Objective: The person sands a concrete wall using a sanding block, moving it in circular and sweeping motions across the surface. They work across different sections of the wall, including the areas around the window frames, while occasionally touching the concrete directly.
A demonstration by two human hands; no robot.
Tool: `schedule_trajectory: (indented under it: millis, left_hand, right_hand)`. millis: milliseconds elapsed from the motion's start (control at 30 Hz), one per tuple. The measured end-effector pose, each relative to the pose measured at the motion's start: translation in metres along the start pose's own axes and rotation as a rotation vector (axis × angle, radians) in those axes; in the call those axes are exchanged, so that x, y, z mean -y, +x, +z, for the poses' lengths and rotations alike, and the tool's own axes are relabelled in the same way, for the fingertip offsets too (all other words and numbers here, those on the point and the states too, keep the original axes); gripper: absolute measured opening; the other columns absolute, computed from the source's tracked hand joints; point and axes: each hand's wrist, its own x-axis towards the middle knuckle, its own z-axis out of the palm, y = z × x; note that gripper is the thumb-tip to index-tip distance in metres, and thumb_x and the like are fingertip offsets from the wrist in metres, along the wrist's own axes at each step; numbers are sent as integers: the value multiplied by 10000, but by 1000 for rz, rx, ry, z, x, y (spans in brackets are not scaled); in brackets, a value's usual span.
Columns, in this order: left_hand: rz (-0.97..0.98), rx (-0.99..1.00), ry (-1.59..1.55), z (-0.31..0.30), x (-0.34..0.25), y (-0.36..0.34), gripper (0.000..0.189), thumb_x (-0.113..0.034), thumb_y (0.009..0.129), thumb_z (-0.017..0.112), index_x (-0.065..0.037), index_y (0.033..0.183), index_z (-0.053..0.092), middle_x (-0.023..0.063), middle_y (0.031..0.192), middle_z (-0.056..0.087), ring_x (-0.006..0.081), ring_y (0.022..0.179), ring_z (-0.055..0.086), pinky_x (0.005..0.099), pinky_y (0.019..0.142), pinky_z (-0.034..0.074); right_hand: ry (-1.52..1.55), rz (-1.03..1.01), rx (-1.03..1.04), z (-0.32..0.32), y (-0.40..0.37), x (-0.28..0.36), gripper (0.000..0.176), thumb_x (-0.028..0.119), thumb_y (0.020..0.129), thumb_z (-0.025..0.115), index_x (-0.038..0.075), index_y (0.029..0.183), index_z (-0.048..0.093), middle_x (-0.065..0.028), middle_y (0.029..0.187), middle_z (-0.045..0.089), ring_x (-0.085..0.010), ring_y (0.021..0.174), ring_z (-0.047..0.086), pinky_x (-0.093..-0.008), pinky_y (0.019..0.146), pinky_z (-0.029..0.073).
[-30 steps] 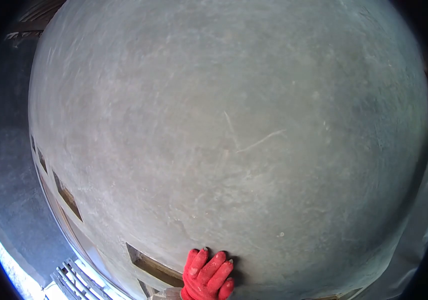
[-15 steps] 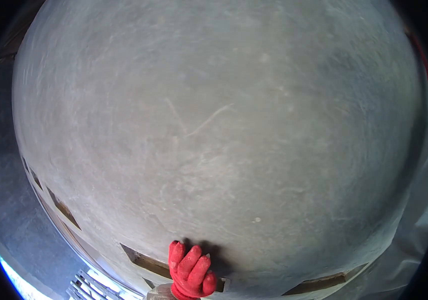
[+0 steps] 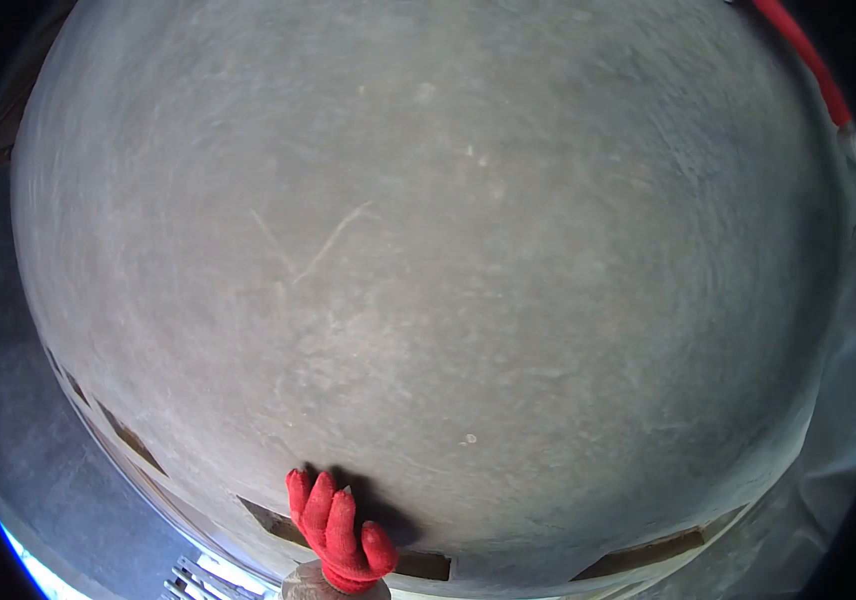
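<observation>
Slab (image 3: 428,250) of scuffed grey board fills everything ahead of my left grip (image 3: 338,545). Its red-gloved fingers (image 3: 320,505) lie spread open, pressed flat on the slab's near edge and clasping nothing. Dark slots (image 3: 268,520) sit just beside the grip on either side. My right grip is out of sight.

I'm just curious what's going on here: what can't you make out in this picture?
- Left hand, red-gloved: the wrist and arm are cut off by the bottom edge of the head view.
- Right hand: out of frame.
- Grey slab: it hides whatever lies beneath it.
- Red strip, top right: it is cut by the dark lens rim, so too little shows to identify it.
- Side slots: their insides are too dark to see.
</observation>
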Motion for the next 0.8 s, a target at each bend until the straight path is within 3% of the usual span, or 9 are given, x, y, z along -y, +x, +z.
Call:
schedule_trajectory:
  millis: [100, 167, 300, 367, 500, 567, 667, 733, 800]
  left_hand:
    - [23, 14, -14, -1, 2, -1, 434, -234, 856, 453, 34, 1189, 527, 255, 1260, 527, 505, 1238, 436, 633, 1033, 323]
    - [63, 29, -56, -3, 4, 6, 483, -198, 893, 428, 57, 1302, 467, 280, 1329, 485, 523, 1266, 409, 610, 1071, 303]
    - [51, 17, -107, -5, 1, 9, 432, -214, 861, 500, 46, 1205, 527, 269, 1245, 539, 494, 1233, 452, 588, 1064, 328]
    - [10, 69, -94, -13, -8, 20, 412, -205, 904, 464, 34, 1222, 575, 230, 1255, 568, 464, 1231, 473, 584, 1043, 357]
    - [-4, 73, -69, -13, -13, 24, 400, -163, 901, 466, 54, 1220, 571, 244, 1256, 566, 471, 1221, 484, 582, 1051, 349]
    - [9, 51, -63, -13, -15, 26, 395, -152, 901, 470, 60, 1218, 569, 249, 1254, 566, 471, 1213, 493, 582, 1051, 350]
    - [5, 55, -65, -13, -16, 26, 391, -152, 901, 472, 52, 1221, 568, 242, 1255, 569, 468, 1208, 497, 576, 1043, 365]
    - [-1, 39, -99, -13, -15, 26, 388, -151, 898, 475, 46, 1218, 571, 234, 1255, 571, 464, 1205, 498, 576, 1039, 369]
    - [-23, 66, -134, -17, -12, 25, 379, -157, 884, 488, 23, 1204, 583, 211, 1239, 581, 454, 1190, 507, 577, 1030, 378]
  right_hand:
    - [-36, 120, 23, 14, 2, -74, 593, 403, 881, 583, 98, 1382, 494, -161, 1463, 410, -341, 1304, 442, -373, 1080, 366]
    - [-93, 261, 60, 20, 1, -150, 593, 402, 881, 583, 97, 1381, 494, -162, 1460, 414, -342, 1303, 443, -375, 1080, 366]
    - [-144, 479, 70, 37, -12, -255, 592, 401, 881, 582, 94, 1380, 496, -165, 1454, 421, -343, 1301, 445, -378, 1079, 367]
    - [-86, 401, 49, 38, 1, -206, 591, 400, 881, 582, 93, 1379, 496, -166, 1450, 425, -344, 1300, 445, -379, 1079, 367]
    - [133, 47, -36, 7, 14, 16, 590, 398, 881, 582, 90, 1377, 497, -168, 1444, 432, -346, 1298, 447, -382, 1079, 368]
    - [187, -44, -20, -14, 9, 76, 590, 398, 881, 582, 89, 1376, 498, -170, 1441, 436, -346, 1297, 448, -383, 1079, 368]
    - [236, 4, -36, -4, 26, 36, 580, 387, 873, 587, 92, 1366, 508, -184, 1415, 460, -355, 1285, 459, -393, 1070, 379]
    - [226, 45, -110, 38, 56, -63, 724, 475, 882, 608, 18, 1418, 439, -186, 1404, 499, -266, 1325, 453, -338, 1094, 321]
    - [207, 482, -58, 48, 56, -141, 734, 529, 842, 584, 109, 1430, 455, -166, 1425, 487, -272, 1334, 445, -343, 1079, 342]
